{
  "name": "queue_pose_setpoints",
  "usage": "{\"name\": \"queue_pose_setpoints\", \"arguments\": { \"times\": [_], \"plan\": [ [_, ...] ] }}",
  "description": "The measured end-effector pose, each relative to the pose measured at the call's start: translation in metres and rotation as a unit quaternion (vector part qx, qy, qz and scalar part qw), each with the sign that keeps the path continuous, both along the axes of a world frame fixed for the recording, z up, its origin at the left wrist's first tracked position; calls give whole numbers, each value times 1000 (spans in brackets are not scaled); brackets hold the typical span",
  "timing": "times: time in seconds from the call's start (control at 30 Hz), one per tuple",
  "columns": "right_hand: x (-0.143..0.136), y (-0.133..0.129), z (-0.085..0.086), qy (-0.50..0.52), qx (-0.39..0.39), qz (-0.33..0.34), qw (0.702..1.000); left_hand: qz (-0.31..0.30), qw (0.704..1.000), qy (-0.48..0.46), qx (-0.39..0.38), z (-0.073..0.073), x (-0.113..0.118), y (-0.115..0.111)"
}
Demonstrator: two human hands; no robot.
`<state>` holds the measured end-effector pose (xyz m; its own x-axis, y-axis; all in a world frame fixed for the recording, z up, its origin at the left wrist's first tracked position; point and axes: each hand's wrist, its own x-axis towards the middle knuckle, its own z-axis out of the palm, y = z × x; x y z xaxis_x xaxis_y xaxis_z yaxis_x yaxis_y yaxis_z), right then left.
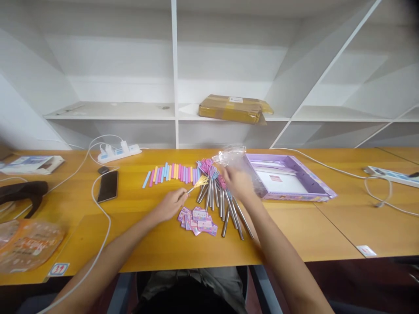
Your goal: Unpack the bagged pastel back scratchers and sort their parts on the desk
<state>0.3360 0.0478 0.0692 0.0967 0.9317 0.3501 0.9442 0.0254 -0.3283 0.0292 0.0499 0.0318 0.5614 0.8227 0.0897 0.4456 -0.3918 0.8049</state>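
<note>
My left hand (172, 204) grips the metal rod of a back scratcher with a yellow claw-shaped head (201, 182), pointing away to the right. Beside it, several back scratchers (225, 205) with pink and blue claws lie in a fanned pile, their metal handles toward me. My right hand (240, 182) is over the right edge of that pile, its fingers bent and closed at the clear plastic bags (231, 155); the fingertips are slightly blurred. Small printed cards (199, 220) lie heaped below the left hand. Behind it runs a row of pastel-coloured sticks (173, 172).
An open purple box (296, 195) stands right of the bags. A phone (108, 186), power strip (119, 152) and white cables are at the left, with an orange-printed plastic bag (36, 244) near the front edge. A taped carton (232, 108) rests on the shelf.
</note>
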Motion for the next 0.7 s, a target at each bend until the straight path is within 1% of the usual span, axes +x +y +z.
{"name": "queue_pose_setpoints", "arguments": {
  "times": [0.07, 0.13, 0.17, 0.23, 0.3, 0.33, 0.4, 0.5, 0.6, 0.7],
  "plan": [
    [25, 22, -10, -41, 52, -104, 992, 46, 996, -65, -39, -17, -3, 5],
    [44, 33, -29, -82, 67, -175, 979, 77, 987, -108, -87, -30, -7, 5],
    [51, 35, -40, -98, 58, -193, 974, 85, 983, -122, -109, -35, -9, 4],
    [61, 35, -59, -120, 28, -201, 972, 89, 977, -139, -133, -41, -12, 2],
    [67, 33, -73, -123, 2, -197, 973, 88, 977, -145, -132, -43, -14, 1],
    [69, 33, -77, -120, -8, -196, 973, 87, 979, -139, -120, -44, -14, 1],
    [73, 33, -80, -107, -24, -194, 975, 82, 984, -123, -99, -44, -14, 1],
    [77, 36, -78, -80, -29, -186, 979, 71, 988, -109, -83, -42, -12, -1],
    [79, 36, -76, -85, 10, -183, 979, 62, 991, -97, -72, -38, -12, -4],
    [80, 35, -77, -106, 36, -211, 971, 59, 993, -84, -66, -35, -11, -7]
  ]
}}
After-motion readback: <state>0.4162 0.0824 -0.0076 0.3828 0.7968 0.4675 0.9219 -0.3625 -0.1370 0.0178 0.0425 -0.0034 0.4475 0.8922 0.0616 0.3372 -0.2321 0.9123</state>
